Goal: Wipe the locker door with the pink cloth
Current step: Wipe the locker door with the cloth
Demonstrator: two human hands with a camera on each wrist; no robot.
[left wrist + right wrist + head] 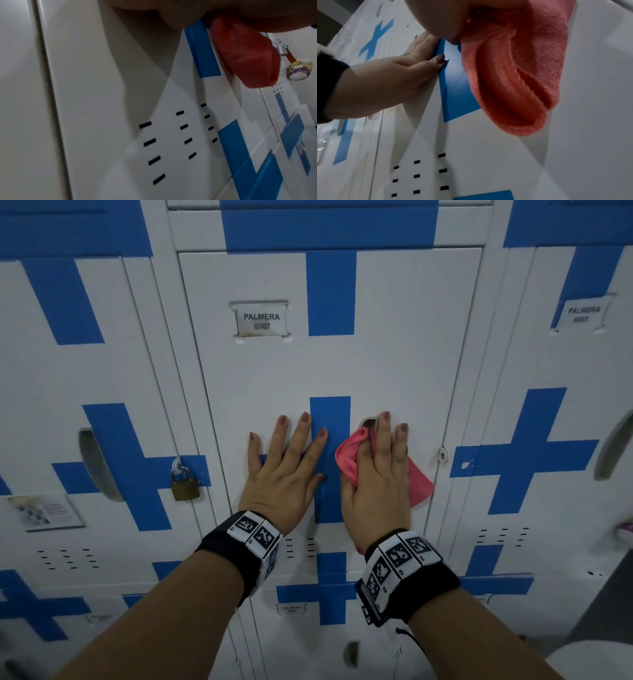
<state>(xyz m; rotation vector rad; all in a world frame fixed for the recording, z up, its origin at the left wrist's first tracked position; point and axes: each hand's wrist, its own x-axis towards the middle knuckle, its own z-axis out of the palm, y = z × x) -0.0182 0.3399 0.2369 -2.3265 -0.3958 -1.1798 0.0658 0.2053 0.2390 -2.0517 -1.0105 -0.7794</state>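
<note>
The white locker door [394, 354] with a blue cross fills the head view. My left hand [284, 470] lies flat on it, fingers spread, across the cross's left arm, holding nothing; the right wrist view shows that left hand [385, 81] too. Just to its right, my right hand [380, 474] presses the pink cloth [419, 481] against the door, below the recessed handle [368, 422]. Two fingers lie straight over the cloth, and a bunched fold is pinched at the thumb side. Loose cloth [522, 81] hangs under the palm. The left wrist view also catches the cloth [243, 54].
A name label [262, 321] sits high on the door and vent slots [150, 142] low on it. The left neighbouring locker carries a brass padlock [185, 486]. A hasp [443, 455] sits at the door's right edge. A key charm [300, 70] hangs on a locker to the right.
</note>
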